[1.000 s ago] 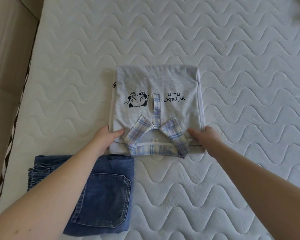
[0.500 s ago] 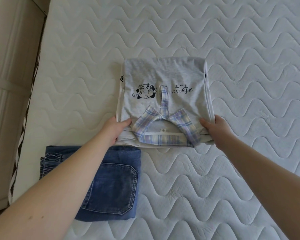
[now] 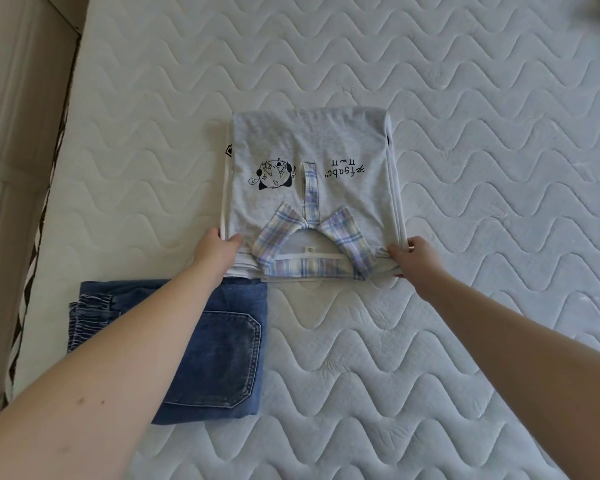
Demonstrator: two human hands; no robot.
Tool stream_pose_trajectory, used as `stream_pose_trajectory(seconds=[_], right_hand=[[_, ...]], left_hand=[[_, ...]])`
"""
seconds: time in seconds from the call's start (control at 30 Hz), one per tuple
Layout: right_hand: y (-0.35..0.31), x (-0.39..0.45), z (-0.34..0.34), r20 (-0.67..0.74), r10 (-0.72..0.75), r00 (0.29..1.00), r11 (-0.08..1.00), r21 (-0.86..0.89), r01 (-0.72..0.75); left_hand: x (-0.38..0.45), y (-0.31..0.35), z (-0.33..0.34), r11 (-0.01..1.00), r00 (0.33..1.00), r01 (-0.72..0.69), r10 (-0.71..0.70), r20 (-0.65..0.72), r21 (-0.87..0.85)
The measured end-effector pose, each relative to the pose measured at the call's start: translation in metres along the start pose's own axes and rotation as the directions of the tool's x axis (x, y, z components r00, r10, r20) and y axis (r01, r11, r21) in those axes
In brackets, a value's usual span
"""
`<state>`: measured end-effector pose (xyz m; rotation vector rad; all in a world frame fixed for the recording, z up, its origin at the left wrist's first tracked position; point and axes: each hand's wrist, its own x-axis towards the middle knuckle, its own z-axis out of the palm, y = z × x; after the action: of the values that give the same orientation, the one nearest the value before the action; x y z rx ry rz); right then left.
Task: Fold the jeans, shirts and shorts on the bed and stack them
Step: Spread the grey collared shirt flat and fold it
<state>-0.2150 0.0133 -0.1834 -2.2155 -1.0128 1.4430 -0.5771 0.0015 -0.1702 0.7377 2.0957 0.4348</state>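
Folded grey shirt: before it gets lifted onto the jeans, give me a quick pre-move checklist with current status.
1. Left hand grips the near left corner of the grey shirt: ok.
2. Right hand pinches the near right corner: ok.
3. Shirt folded into a compact rectangle, plaid collar on top: ok.
4. Folded jeans lie flat on the mattress, ready as a base: ok.
5. Jeans top free: not ok, the left forearm crosses over it.
6. Layers under the shirt aligned: cannot tell, only white edges show.
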Motion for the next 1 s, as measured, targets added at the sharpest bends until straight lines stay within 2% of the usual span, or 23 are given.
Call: stream_pose_trajectory(seconds=[0.1,0.2,0.3,0.4,0.73,0.87,1.0], right_hand=[[-0.001,-0.007,-0.002,-0.025,-0.034,0.999,0.997,0.066,0.036],[-0.007,-0.012,-0.011,-0.104,-0.071,0.992,0.989,0.119,0.083],[-0.009,-0.013,-0.032,-0.146,-0.076,0.986,0.986,0.136,0.096],[0.003,-0.021,-0.051,-0.147,-0.065,0.987,0.991,0.103,0.081],[0.106,-0.091,-0.081,-0.118,0.08,0.99,0.996,0.048,-0.074],[0.139,-0.116,-0.079,-0.108,0.12,0.987,0.993,0.031,-0.117],[0.167,-0.138,-0.083,-0.131,0.131,0.983,0.991,-0.004,-0.132]], left_hand=[[-0.006,-0.001,-0.001,0.997,0.999,0.028,-0.025,0.041,-0.074],[-0.016,0.002,0.002,0.965,0.991,0.097,-0.072,0.11,-0.243],[-0.031,0.012,0.011,0.938,0.983,0.087,-0.025,0.184,-0.337],[-0.052,0.014,0.022,0.939,0.982,0.043,0.022,0.186,-0.342],[-0.16,-0.049,0.057,0.992,0.987,-0.041,0.059,0.149,-0.119],[-0.196,-0.076,0.071,0.975,0.987,-0.149,0.137,0.081,0.164],[-0.227,-0.105,0.081,0.971,0.996,-0.074,0.062,0.059,0.226]])
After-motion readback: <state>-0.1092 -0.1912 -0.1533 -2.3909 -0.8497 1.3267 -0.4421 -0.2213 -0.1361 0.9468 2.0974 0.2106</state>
